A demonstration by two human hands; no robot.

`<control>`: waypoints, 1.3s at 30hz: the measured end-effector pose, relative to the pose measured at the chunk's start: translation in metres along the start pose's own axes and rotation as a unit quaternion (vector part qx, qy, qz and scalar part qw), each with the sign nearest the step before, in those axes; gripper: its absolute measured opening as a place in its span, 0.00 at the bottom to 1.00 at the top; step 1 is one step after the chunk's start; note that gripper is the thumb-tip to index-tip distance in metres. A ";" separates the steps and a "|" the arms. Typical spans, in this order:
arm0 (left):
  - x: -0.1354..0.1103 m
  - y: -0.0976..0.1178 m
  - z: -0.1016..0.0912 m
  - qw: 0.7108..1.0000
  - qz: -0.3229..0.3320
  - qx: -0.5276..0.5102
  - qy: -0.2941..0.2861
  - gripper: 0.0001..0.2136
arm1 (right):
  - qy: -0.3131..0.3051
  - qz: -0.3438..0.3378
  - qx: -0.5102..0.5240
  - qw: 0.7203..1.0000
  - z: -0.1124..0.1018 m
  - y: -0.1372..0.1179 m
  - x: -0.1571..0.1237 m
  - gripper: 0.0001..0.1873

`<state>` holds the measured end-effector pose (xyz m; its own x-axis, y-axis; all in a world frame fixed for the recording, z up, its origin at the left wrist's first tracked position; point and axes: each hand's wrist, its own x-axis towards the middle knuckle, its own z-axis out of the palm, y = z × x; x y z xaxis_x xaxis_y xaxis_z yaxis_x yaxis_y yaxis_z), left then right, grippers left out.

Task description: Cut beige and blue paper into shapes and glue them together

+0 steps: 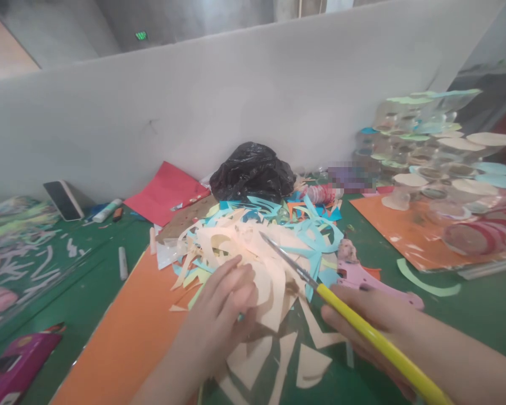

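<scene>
Though under the left fingers (236,275), cream paper (274,287) beside the scissors (354,320).

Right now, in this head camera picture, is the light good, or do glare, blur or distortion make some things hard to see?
In the head view, strong glare washes out the cream paper scraps above the left hand; a pixelated patch covers something beside the black plastic bag; lens distortion seems to slant the wall's top edge.
</scene>
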<state>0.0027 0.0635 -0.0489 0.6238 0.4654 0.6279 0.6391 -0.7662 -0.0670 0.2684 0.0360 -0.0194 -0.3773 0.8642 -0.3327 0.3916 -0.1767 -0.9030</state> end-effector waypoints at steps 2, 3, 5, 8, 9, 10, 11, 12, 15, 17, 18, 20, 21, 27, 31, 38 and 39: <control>-0.001 0.001 0.003 0.999 -0.053 0.006 -0.006 0.16 | 0.098 0.011 -0.107 0.989 -0.004 -0.009 0.006 0.19; -0.003 0.001 0.004 0.996 -0.082 0.005 -0.019 0.17 | 0.147 0.027 -0.174 0.973 -0.006 -0.014 0.009 0.19; -0.005 0.001 0.006 0.990 -0.128 -0.010 -0.056 0.20 | 0.212 0.060 -0.302 0.927 -0.010 -0.022 0.015 0.20; -0.007 0.000 0.006 0.983 -0.154 -0.048 -0.085 0.22 | 0.241 0.058 -0.423 0.872 -0.015 -0.028 0.025 0.22; -0.007 0.000 0.005 0.981 -0.160 -0.061 -0.089 0.22 | 0.241 0.043 -0.441 0.864 -0.016 -0.027 0.028 0.23; -0.007 0.000 0.005 0.979 -0.166 -0.073 -0.094 0.22 | 0.239 0.025 -0.454 0.858 -0.016 -0.026 0.032 0.23; -0.007 0.000 0.004 0.976 -0.173 -0.085 -0.097 0.22 | 0.236 0.007 -0.468 0.852 -0.016 -0.025 0.035 0.22; -0.007 0.000 0.003 0.974 -0.179 -0.095 -0.097 0.22 | 0.231 -0.009 -0.484 0.844 -0.015 -0.024 0.039 0.21; -0.007 0.002 0.003 0.970 -0.203 -0.117 -0.070 0.23 | 0.213 -0.038 -0.532 0.818 -0.010 -0.026 0.050 0.16; -0.007 0.003 0.005 0.965 -0.224 -0.130 -0.025 0.22 | 0.200 -0.030 -0.548 0.811 -0.005 -0.031 0.056 0.16; -0.007 0.004 0.005 0.962 -0.238 -0.135 0.001 0.20 | 0.194 -0.026 -0.552 0.811 -0.002 -0.034 0.059 0.16; -0.007 0.004 0.006 0.952 -0.268 -0.139 0.047 0.18 | 0.177 -0.029 -0.549 0.816 0.004 -0.041 0.064 0.17; -0.007 0.003 0.005 0.947 -0.284 -0.136 0.065 0.18 | 0.165 -0.036 -0.544 0.822 0.007 -0.044 0.066 0.16; -0.003 0.002 -0.003 0.916 -0.354 -0.143 0.128 0.18 | 0.170 -0.050 -0.514 0.839 0.022 -0.037 0.082 0.15; -0.001 0.005 -0.005 0.882 -0.412 -0.191 0.121 0.18 | 0.167 -0.075 -0.550 0.815 0.025 -0.031 0.080 0.11; 0.003 0.006 -0.005 0.862 -0.428 -0.232 0.141 0.19 | 0.156 -0.141 -0.504 0.838 0.023 -0.047 0.057 0.15; 0.004 0.006 -0.006 0.858 -0.433 -0.236 0.144 0.19 | 0.161 -0.152 -0.469 0.855 0.025 -0.048 0.055 0.14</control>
<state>0.0059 0.0582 -0.0426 -0.1736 0.8738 0.4542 0.5106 -0.3145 0.8002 0.2083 0.0806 -0.0015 -0.3902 0.9144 0.1074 0.8743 0.4046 -0.2680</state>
